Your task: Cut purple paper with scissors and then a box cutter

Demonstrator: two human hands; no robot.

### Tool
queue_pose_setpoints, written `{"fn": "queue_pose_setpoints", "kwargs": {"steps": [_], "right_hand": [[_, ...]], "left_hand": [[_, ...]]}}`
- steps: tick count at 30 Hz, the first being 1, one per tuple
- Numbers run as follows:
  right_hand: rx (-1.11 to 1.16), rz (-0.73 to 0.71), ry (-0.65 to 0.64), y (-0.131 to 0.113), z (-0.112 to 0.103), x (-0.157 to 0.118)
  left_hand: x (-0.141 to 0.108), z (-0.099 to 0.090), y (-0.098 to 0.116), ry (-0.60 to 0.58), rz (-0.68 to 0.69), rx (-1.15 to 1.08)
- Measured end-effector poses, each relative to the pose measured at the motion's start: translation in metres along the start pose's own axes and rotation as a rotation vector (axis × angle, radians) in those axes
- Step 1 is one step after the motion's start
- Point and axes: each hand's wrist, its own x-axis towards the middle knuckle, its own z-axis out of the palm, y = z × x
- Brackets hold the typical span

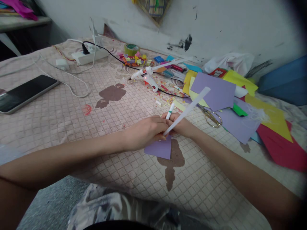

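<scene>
My left hand (144, 133) and my right hand (180, 125) meet above a patterned bedspread (124, 127). A long white paper strip (188, 109) runs up and to the right from my left fingertips, crossing over my right hand. My right hand grips a white marker with a green band (170, 111), its lower part hidden by my fingers. A small lilac paper piece (159, 147) lies under my hands, partly covered. Beyond them sits a white hot glue gun (145, 76) with a red light.
Gold-handled scissors (211, 117) lie at the right beside heaps of lilac, yellow and red paper sheets (213, 87). Paper scraps, a tape roll (131, 49) and small items line the wall. A power strip (90, 56) and a dark tablet (26, 92) lie back left.
</scene>
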Motion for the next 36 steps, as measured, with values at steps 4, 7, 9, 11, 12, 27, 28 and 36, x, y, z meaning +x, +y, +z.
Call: {"fn": "queue_pose_setpoints", "kwargs": {"steps": [4,7,9,11,12,27,28,36], "right_hand": [[-0.018,-0.003,-0.006,-0.003,0.001,0.000],[-0.013,0.005,-0.014,-0.002,0.001,0.002],[-0.005,0.018,-0.021,0.000,0.001,0.003],[-0.004,0.031,-0.032,0.001,0.000,0.004],[-0.006,0.035,-0.038,0.001,0.000,0.005],[-0.038,0.032,-0.185,-0.014,-0.003,0.015],[-0.040,0.031,-0.195,-0.015,-0.003,0.016],[-0.117,0.005,-0.334,-0.014,-0.011,0.024]], "left_hand": [[0.000,0.000,0.000,0.012,0.020,0.000],[0.001,0.000,-0.001,0.017,0.045,-0.010],[0.001,0.000,-0.001,0.017,0.050,-0.019],[0.001,0.000,-0.001,0.017,0.046,-0.025],[0.001,0.000,-0.001,0.016,0.042,-0.027],[0.002,0.000,0.000,-0.008,0.039,-0.027],[0.002,0.000,0.000,-0.011,0.036,-0.028],[0.001,0.001,0.000,-0.006,0.022,-0.013]]}}
